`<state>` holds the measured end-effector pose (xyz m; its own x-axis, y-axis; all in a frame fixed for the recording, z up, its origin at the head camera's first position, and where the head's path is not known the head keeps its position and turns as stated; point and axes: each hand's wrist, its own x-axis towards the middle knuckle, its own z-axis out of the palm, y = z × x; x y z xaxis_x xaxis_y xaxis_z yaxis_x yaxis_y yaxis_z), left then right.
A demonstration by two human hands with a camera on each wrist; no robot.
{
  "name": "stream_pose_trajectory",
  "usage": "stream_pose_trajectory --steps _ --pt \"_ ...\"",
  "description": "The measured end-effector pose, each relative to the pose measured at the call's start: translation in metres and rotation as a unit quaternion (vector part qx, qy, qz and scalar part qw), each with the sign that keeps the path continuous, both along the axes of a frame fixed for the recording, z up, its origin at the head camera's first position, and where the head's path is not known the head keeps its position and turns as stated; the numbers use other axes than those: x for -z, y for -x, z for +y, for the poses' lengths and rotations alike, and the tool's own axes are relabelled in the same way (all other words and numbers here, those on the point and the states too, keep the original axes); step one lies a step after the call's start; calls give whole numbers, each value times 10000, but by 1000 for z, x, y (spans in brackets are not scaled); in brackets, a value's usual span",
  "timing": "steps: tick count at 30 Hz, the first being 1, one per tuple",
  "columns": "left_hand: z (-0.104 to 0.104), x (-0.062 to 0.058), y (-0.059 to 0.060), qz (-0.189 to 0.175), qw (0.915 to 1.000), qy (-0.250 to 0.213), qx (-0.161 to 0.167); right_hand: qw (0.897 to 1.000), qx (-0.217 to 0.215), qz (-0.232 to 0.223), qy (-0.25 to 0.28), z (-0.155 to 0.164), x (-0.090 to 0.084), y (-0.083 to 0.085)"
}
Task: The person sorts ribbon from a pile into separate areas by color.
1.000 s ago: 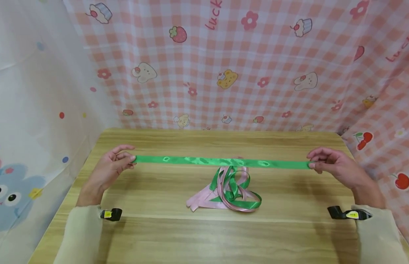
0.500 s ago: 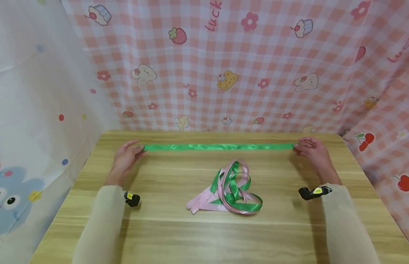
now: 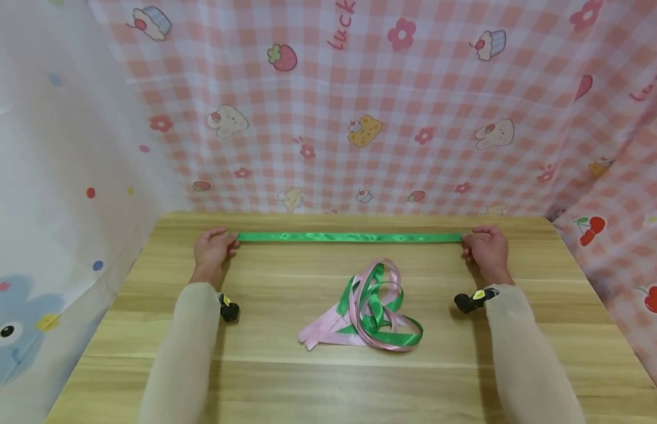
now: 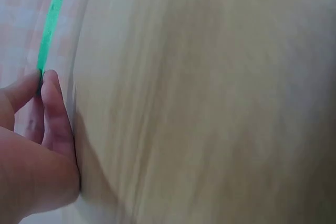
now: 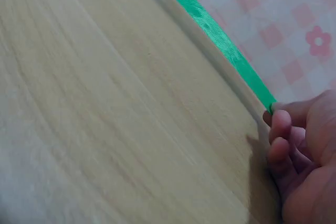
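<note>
The ribbon (image 3: 349, 237) stretched between the hands is bright green with a faint glossy darker motif along it. The heap of ribbons (image 3: 367, 315) mixes that same shiny green with pale pink. The table (image 3: 328, 383) is light yellowish wood with streaky brown grain. Both sleeves (image 3: 182, 347) are plain cream. The back curtain (image 3: 360, 88) is pink-and-white gingham printed with strawberries, cupcakes, bunnies, bears and pink flowers. The left curtain (image 3: 53, 176) is white with coloured dots and a blue cartoon animal.
</note>
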<state>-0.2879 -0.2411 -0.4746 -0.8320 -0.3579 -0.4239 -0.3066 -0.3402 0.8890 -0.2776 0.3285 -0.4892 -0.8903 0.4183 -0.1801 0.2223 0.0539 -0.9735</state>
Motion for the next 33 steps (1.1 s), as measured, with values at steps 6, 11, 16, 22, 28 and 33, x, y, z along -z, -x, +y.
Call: stream_pose_trajectory --steps 6,11,16,22,28,33 --pt "5 3 7 -281 9987 367 -237 9966 376 -644 -360 -1 1 9" --pt "7 1 11 -392 9977 525 -191 9938 658 -801 -388 -3 0 13" --pt "6 3 13 -410 9971 617 -166 9941 769 -715 -257 -4 0 12" --pt "4 2 9 -353 9973 644 56 9961 697 -511 -177 -6 -1 8" --pt "5 4 1 157 9974 490 497 9993 298 -193 145 -5 -3 -4" --pt "16 9 -15 596 9719 1910 1243 9809 -984 77 -1674 -25 -13 -36"
